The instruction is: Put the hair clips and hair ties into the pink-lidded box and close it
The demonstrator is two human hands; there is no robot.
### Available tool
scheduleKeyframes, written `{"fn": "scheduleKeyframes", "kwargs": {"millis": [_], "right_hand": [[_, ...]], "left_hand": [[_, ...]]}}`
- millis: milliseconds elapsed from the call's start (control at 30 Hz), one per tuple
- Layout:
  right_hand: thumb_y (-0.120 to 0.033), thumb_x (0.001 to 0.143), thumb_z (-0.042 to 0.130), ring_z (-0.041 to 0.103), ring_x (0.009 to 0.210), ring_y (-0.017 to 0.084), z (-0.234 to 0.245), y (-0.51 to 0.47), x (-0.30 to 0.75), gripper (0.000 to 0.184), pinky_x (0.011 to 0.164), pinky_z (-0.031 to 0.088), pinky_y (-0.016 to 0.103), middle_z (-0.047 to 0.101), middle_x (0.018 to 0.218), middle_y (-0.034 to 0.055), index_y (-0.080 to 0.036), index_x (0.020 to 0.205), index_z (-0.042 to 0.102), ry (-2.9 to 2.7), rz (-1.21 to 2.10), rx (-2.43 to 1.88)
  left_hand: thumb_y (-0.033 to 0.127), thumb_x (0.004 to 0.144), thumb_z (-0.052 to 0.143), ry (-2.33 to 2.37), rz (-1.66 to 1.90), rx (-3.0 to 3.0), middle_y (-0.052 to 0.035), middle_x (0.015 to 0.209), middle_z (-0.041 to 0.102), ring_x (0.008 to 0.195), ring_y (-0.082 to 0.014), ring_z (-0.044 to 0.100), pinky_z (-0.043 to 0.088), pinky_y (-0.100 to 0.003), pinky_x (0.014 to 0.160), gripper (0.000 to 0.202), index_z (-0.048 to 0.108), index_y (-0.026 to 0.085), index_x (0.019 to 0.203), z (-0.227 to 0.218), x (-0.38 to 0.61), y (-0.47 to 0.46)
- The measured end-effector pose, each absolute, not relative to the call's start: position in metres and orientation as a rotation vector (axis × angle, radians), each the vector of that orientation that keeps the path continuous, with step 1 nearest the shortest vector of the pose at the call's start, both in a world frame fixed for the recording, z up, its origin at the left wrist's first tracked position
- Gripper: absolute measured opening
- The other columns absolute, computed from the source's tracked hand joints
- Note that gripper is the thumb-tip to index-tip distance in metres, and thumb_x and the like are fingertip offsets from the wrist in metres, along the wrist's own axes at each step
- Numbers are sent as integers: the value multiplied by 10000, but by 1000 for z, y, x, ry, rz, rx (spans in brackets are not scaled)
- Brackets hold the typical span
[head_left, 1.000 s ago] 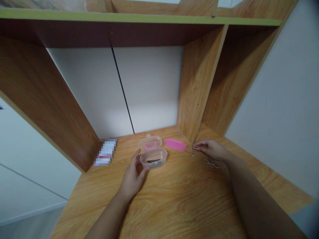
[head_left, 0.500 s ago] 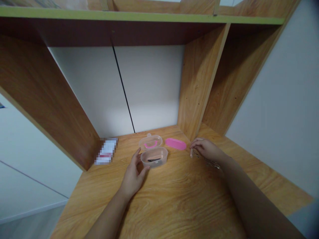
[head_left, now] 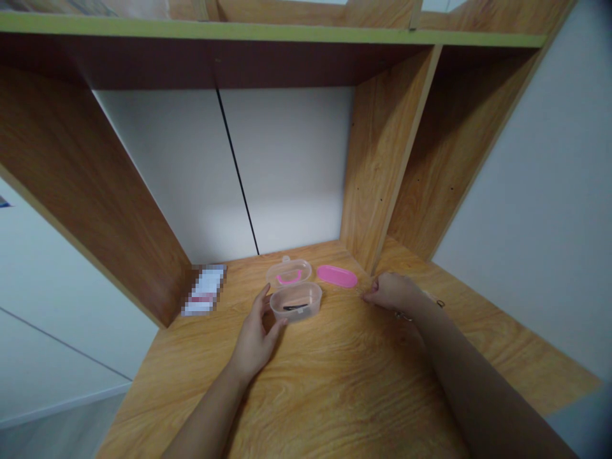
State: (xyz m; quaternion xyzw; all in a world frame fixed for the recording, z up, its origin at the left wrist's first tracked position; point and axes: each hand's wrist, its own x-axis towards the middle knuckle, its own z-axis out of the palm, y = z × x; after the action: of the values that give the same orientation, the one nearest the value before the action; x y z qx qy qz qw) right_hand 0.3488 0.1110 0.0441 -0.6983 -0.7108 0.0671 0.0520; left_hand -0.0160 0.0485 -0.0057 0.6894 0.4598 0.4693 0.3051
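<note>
A clear plastic box (head_left: pixel 310 310) stands open on the desk, with a dark slim item (head_left: pixel 295 307) lying in it. My left hand (head_left: pixel 255 341) grips the box at its left end, thumb in front and fingers behind. Behind the box lies its hinged clear lid (head_left: pixel 272 274) with a pink handle (head_left: pixel 289 278). My right hand (head_left: pixel 391 293) is closed in a pinch, right of a pink oval tray (head_left: pixel 337 276). Something small and thin shows at its fingertips, too blurred to name. Small metal items (head_left: pixel 403 316) lie beside the right wrist, partly hidden by it.
The wooden desk (head_left: pixel 306 395) is bounded by a white back panel (head_left: pixel 291 172) and a wooden divider (head_left: pixel 382 159). A blurred-out white sheet or packet (head_left: pixel 205 290) lies at the left. A shelf (head_left: pixel 287 32) runs overhead. A small dark loop (head_left: pixel 440 304) lies right of my right forearm.
My right hand has turned and moved slightly, its fingers now closed in a pinch. The pale and metal pieces under its fingers have shifted or gone from sight. Left hand and box have stayed still.
</note>
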Motion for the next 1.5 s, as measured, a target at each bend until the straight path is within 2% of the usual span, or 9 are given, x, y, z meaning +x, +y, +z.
{"fn": "scheduleKeyframes", "kwargs": {"millis": [100, 167, 533, 700, 933, 1133, 1233, 1367, 1500], "right_hand": [[-452, 738, 671, 662, 599, 206, 44, 110, 344, 252, 519, 384, 273, 719, 670, 67, -223, 643, 712, -2193, 239, -2098], [-418, 743, 659, 650, 596, 193, 46, 109, 341, 228, 521, 371, 268, 718, 663, 61, -224, 638, 715, -2232, 245, -2066], [-445, 740, 694, 634, 602, 154, 43, 111, 332, 249, 531, 386, 238, 723, 680, 28, -197, 714, 708, -2088, 438, -1822], [-476, 761, 674, 612, 608, 157, 48, 111, 316, 277, 567, 412, 254, 713, 689, 27, -204, 734, 721, -2045, 277, -1687], [-382, 774, 669, 627, 705, 170, 87, 109, 268, 202, 680, 428, 259, 725, 726, 32, -199, 706, 723, -2196, 108, -1319], [-360, 724, 709, 628, 652, 161, 106, 117, 221, 168, 575, 352, 245, 751, 749, 25, -217, 791, 767, -2468, 161, -1318], [-397, 727, 703, 625, 618, 172, 107, 119, 199, 201, 537, 321, 256, 748, 720, 42, -208, 755, 766, -2648, 94, -1355], [-509, 747, 694, 639, 640, 196, 106, 118, 177, 320, 546, 343, 264, 748, 729, 80, -200, 724, 775, -2795, 26, -1365], [-486, 753, 692, 661, 690, 208, 108, 118, 169, 291, 549, 360, 260, 760, 794, 86, -207, 728, 772, -2831, -46, -1309]], "left_hand": [[307, 908, 647, 1227, 1235, 1837, -146, 1418, 565, 1285, -260, 583, 399, -506, 1136, 747, 237, 247, 1530, -6, -16, 49], [304, 909, 645, 1221, 1238, 1832, -144, 1420, 566, 1282, -255, 586, 400, -497, 1138, 751, 229, 247, 1533, -7, -16, 49], [291, 907, 648, 1201, 1258, 1828, -147, 1417, 568, 1289, -262, 583, 407, -501, 1134, 779, 210, 246, 1550, -7, -16, 48], [290, 906, 650, 1200, 1260, 1803, -148, 1416, 570, 1283, -259, 587, 406, -501, 1135, 781, 212, 249, 1550, -6, -15, 48], [305, 900, 658, 1213, 1262, 1815, -144, 1414, 577, 1281, -263, 590, 415, -491, 1130, 768, 238, 245, 1540, -9, -16, 50], [293, 904, 649, 1177, 1261, 1799, -141, 1421, 573, 1292, -251, 585, 413, -481, 1136, 769, 220, 237, 1540, -7, -15, 49], [290, 898, 653, 1169, 1275, 1788, -139, 1410, 584, 1280, -255, 594, 419, -488, 1129, 767, 232, 241, 1537, -6, -14, 48], [287, 903, 645, 1165, 1266, 1795, -143, 1402, 589, 1280, -257, 596, 426, -488, 1122, 759, 229, 238, 1536, -6, -15, 48], [282, 897, 654, 1146, 1278, 1791, -146, 1404, 590, 1273, -261, 602, 428, -489, 1118, 759, 237, 243, 1530, -5, -15, 49]]}}
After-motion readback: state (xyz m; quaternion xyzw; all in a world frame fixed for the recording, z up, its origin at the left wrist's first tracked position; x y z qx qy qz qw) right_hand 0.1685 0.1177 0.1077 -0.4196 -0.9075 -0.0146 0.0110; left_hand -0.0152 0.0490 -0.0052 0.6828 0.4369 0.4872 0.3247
